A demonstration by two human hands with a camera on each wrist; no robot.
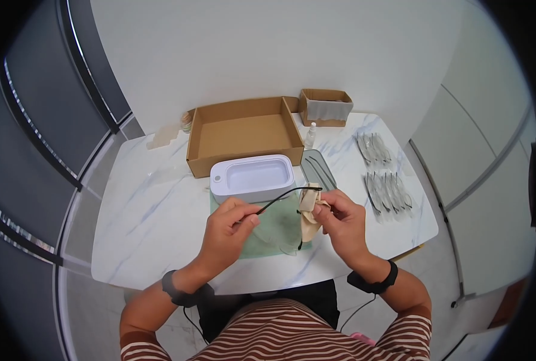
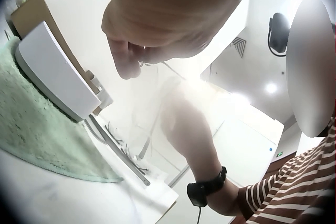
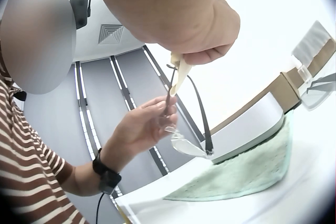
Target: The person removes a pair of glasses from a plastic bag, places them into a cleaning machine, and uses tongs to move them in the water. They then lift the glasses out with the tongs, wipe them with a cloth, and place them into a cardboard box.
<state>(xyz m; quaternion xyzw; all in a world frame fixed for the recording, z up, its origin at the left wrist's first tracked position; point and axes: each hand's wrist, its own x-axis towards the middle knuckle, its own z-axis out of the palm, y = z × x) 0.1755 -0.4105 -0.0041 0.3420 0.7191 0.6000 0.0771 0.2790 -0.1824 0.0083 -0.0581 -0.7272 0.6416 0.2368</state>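
Observation:
A pair of clear-lensed eyeglasses [image 3: 189, 149] with dark temples is held over the green towel [image 1: 262, 248]. My left hand [image 1: 226, 234] pinches the frame at the left, thumb against fingers. From there one dark temple [image 1: 278, 196] curves right toward my right hand [image 1: 347, 227]. That hand grips a crumpled beige cloth [image 1: 308, 225] between thumb and fingers, at the temple's far end. A second dark tip shows below the cloth. In the left wrist view the left hand [image 2: 157, 29] is seen from beneath, and the glasses are mostly washed out.
Behind the towel's front part stands a white cleaning basin [image 1: 250, 195], with a large open cardboard box [image 1: 244, 157] behind it. To its right lie a grey tray [image 1: 311, 157] with dark temples, a spray bottle [image 1: 311, 135], a small box [image 1: 325, 122] and wrapped eyeglasses [image 1: 388, 192].

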